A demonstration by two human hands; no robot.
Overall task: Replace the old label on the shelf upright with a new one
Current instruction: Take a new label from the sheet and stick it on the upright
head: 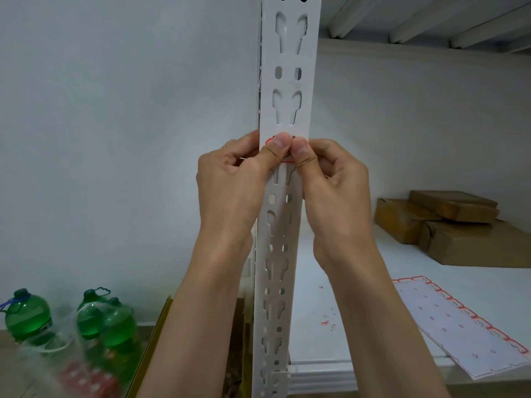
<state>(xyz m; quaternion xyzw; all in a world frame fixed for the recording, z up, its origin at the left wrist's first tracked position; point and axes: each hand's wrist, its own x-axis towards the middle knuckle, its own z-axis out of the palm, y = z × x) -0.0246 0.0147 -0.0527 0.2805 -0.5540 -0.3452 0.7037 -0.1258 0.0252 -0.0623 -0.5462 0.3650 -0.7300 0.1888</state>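
Step in hand: pressing a red-edged label [287, 160] onto the front face of the white shelf upright [290, 90], by the look of it; most likely the new one going on, though peeling off the old one cannot be ruled out.
Label place: on the upright at about mid-height, over a pair of round holes and just above a keyhole slot; only a red corner at the upper left and a red strip at the bottom showing.
Left hand [230, 179]: fingers curled, thumb laid flat on the label, other fingers wrapped round the upright's left edge.
Right hand [333, 179]: fingers curled, thumb tip on the label just beside the left thumb, touching it; other fingers bent behind the right edge.
Next move: probably smoothing outward from the thumbs to the edges, with care over the holes, where nothing backs the paper.
Label sheet [459, 326]: lying on the shelf board [344, 282] to the right, overhanging the front edge, mostly stripped, red border left.
Scraps [326, 323]: small red-and-white bits on the board near the upright, possibly old label remains.
Hidden: label text and middle, under the thumbs; fingertips behind the upright.
Hard to make out: green bottles [28, 317] at lower left, blurred; brown boxes [448, 222] at right, cut off by the frame.
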